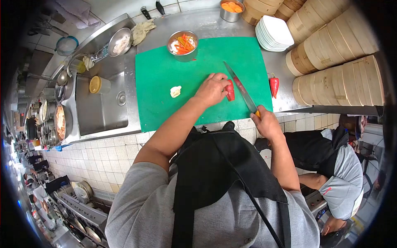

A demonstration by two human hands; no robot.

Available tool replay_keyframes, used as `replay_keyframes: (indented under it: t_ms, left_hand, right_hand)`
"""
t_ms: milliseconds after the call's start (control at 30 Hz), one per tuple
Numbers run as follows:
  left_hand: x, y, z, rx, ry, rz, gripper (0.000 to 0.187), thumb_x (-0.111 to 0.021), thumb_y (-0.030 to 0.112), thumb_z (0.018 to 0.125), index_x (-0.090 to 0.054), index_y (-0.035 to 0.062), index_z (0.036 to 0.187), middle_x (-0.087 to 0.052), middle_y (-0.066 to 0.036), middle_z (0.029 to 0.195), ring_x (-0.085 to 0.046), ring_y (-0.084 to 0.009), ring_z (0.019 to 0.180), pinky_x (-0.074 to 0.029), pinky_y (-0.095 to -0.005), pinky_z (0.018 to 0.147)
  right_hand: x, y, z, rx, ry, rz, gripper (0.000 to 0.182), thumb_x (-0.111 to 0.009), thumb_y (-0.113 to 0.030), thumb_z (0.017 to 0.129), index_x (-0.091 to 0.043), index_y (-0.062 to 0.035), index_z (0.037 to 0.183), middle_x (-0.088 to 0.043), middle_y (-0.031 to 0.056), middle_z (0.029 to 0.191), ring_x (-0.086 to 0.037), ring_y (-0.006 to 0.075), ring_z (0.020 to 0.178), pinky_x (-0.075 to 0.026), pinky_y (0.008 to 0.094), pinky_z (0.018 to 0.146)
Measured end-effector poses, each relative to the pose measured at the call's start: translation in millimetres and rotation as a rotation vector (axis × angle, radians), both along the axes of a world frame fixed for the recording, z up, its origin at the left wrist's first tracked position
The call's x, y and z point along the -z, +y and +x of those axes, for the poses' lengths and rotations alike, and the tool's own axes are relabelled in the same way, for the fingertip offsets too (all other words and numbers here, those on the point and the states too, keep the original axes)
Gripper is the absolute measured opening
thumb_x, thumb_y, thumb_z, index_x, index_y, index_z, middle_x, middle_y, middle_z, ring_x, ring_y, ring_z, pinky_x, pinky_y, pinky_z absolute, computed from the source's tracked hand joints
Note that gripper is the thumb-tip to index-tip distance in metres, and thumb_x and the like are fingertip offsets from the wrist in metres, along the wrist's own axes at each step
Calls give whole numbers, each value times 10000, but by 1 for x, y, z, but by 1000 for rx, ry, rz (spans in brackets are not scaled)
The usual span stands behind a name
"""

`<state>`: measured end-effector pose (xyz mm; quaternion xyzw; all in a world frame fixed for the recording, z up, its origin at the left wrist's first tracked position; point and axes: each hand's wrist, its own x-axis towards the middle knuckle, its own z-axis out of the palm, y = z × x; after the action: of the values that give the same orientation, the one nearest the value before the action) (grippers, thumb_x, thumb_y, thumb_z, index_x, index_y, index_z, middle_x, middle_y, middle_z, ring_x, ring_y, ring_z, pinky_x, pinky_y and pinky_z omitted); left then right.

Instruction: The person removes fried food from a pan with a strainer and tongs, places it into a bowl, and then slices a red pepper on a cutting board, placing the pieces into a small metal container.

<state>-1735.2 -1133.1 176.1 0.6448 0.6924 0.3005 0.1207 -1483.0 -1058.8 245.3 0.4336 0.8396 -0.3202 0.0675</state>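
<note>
On the green cutting board [161, 103] lies a piece of red pepper [230, 91], with the fingers of my left hand [212, 88] closed against its left side. My right hand [266, 122] grips the yellow handle of a long knife [247, 96]. The blade slants up and left just to the right of the pepper piece, with a bit of red on it. A whole red pepper [274, 86] lies beyond the board's right edge. Left of my left hand sits a small pale lump [175, 91]. A metal bowl [182, 46] of orange and red strips stands at the board's back edge.
Stacked bamboo steamers [335, 41] and white square dishes [269, 35] stand at the right. A sink [103, 111] with a yellow-lidded tub [95, 84] is at the left. A metal pot of orange slices [231, 10] stands behind. Another person [345, 169] bends close on my right.
</note>
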Motion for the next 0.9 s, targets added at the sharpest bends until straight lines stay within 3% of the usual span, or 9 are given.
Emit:
replay_keyframes:
  t_ms: [167, 567, 633, 700, 767, 900]
  left_hand:
    - [1, 1, 6, 28, 23, -45, 252, -774, 146, 741, -714, 94, 980, -613, -77, 1093, -562, -296, 1075, -487, -398, 951]
    - [-12, -19, 5, -86, 83, 17, 337, -771, 198, 766, -707, 87, 1078, -614, -91, 1114, -556, -297, 1084, -461, -408, 968]
    - [-24, -43, -16, -320, 153, 71, 365, -758, 183, 770, -703, 95, 1120, -624, -93, 1136, -555, -299, 1089, -450, -412, 978]
    - [-31, -76, -42, -478, 233, -35, 371, -758, 163, 782, -704, 109, 1145, -623, -126, 1179, -552, -317, 1121, -457, -411, 979]
    - [-4, -111, -67, -587, 195, -173, 298, -754, 144, 782, -731, 102, 1077, -660, -140, 1103, -620, -311, 1007, -499, -406, 914]
    - [-5, -117, -70, -556, -9, -177, 211, -716, 121, 796, -749, 104, 1004, -680, -125, 972, -647, -298, 931, -535, -399, 830]
  right_hand:
    - [7, -1, -21, -30, 31, 113, 316, -625, -254, 915, -527, 10, 1059, -655, 292, 884, -627, 470, 904, -487, 546, 804]
    - [17, 0, -30, -38, 60, 116, 297, -624, -237, 908, -545, 14, 1047, -652, 304, 896, -628, 474, 907, -488, 542, 809]
    - [18, 1, -24, -6, 52, 69, 306, -631, -240, 905, -553, 16, 1054, -647, 311, 903, -626, 477, 914, -485, 544, 811]
    - [15, 0, -17, 21, 57, 57, 317, -638, -243, 904, -560, 22, 1061, -646, 316, 907, -623, 481, 923, -483, 543, 814]
    - [14, 0, -11, 86, 49, 27, 323, -639, -243, 906, -558, 27, 1065, -646, 318, 904, -621, 489, 924, -482, 542, 810]
    - [18, 1, -6, 133, 54, 2, 314, -635, -243, 911, -556, 27, 1051, -644, 321, 900, -618, 497, 919, -482, 541, 804]
